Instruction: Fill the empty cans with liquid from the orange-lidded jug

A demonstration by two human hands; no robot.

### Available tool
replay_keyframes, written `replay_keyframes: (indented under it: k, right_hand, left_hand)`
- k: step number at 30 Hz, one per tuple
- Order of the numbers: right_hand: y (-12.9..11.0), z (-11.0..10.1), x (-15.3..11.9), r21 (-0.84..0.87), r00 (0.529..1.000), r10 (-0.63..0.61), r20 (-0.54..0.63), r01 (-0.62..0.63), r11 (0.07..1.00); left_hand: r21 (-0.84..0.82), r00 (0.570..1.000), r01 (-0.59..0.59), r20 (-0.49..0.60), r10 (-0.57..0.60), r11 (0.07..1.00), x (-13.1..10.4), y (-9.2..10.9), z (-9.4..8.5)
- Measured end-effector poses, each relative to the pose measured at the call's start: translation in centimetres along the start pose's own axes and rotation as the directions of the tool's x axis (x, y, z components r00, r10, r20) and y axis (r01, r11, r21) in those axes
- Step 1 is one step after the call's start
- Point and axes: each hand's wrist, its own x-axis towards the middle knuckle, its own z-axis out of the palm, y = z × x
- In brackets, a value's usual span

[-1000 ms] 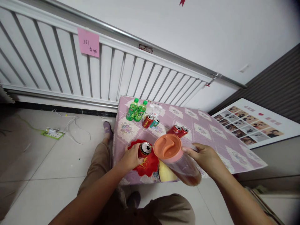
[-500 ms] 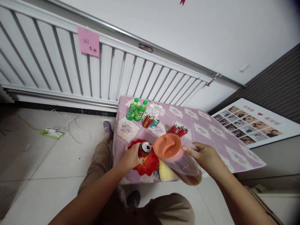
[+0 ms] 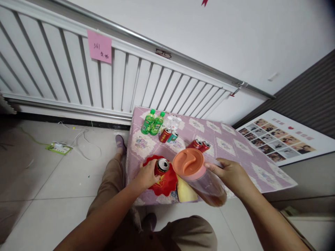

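My left hand [image 3: 148, 175] is wrapped round an opened dark red can [image 3: 161, 166], which stands upright over a red scalloped tray [image 3: 167, 186]. My right hand [image 3: 230, 172] grips the handle of a clear pitcher [image 3: 209, 190] with an orange lid [image 3: 188, 163]. The pitcher is tilted, lid toward the can, and brown liquid lies at its bottom. Lid and can are close but apart. A yellow cloth-like thing [image 3: 185, 191] lies beside the tray, partly behind the pitcher.
On the patterned tablecloth [image 3: 225, 143] stand two green bottles [image 3: 152, 123], a red can [image 3: 165, 135], a teal can [image 3: 173, 136], clear containers [image 3: 172, 122] and two red cans [image 3: 200, 144] behind the lid. A radiator [image 3: 117, 80] runs behind; a photo board [image 3: 277, 139] is at right.
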Motion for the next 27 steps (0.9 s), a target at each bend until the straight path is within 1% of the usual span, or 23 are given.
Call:
replay_keyframes:
  k: [15,19,22,24,27]
  right_hand:
    - [0.14,-0.18,0.09,0.034,1.000,-0.016,-0.011,0.016,0.999]
    - [0.07,-0.18,0.09,0.028,0.999,-0.030,-0.014,0.030,0.999]
    - [-0.15,-0.26,0.04,0.011,1.000,-0.016,-0.012,0.016,1.000]
    - [-0.22,-0.29,0.01,0.007,1.000,-0.007,-0.017,0.007,1.000]
    - [-0.14,-0.26,0.03,0.015,0.999,-0.025,-0.027,0.025,1.000]
  left_hand:
    - [0.000,1.000,-0.005,-0.009,0.005,1.000,-0.11,0.00,0.00]
    - [0.006,1.000,-0.005,0.001,0.005,1.000,-0.13,0.09,-0.08]
    - [0.010,1.000,0.001,0.007,-0.001,1.000,-0.13,0.09,-0.10]
    - [0.008,1.000,-0.005,0.000,0.005,1.000,-0.14,0.06,-0.08]
    - [0.002,1.000,-0.015,-0.010,0.015,1.000,-0.15,0.01,-0.03]
